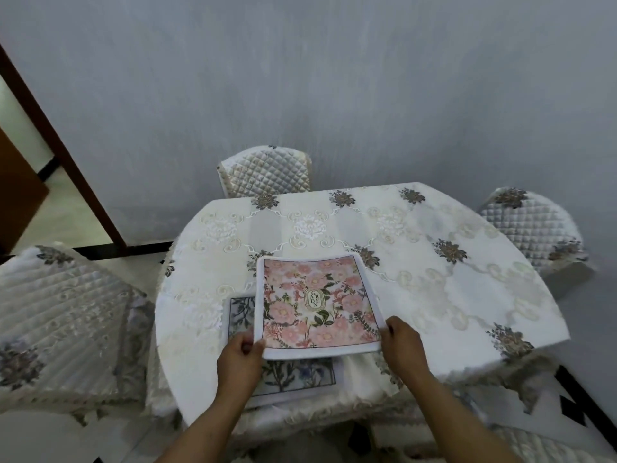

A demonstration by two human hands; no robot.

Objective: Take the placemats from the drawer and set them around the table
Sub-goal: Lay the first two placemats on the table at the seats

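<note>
A pink floral placemat with a white border is held just above the near side of the table. My left hand pinches its near left corner and my right hand grips its near right corner. Under it lies a second placemat with a blue-grey plant print, flat on the tablecloth at the near edge and mostly covered by the pink one. The drawer is out of view.
The table wears a white embroidered cloth with dark flower motifs. Quilted covered chairs stand at the far side, at the right and at the left. A grey wall is behind, and a brown door frame stands at the left.
</note>
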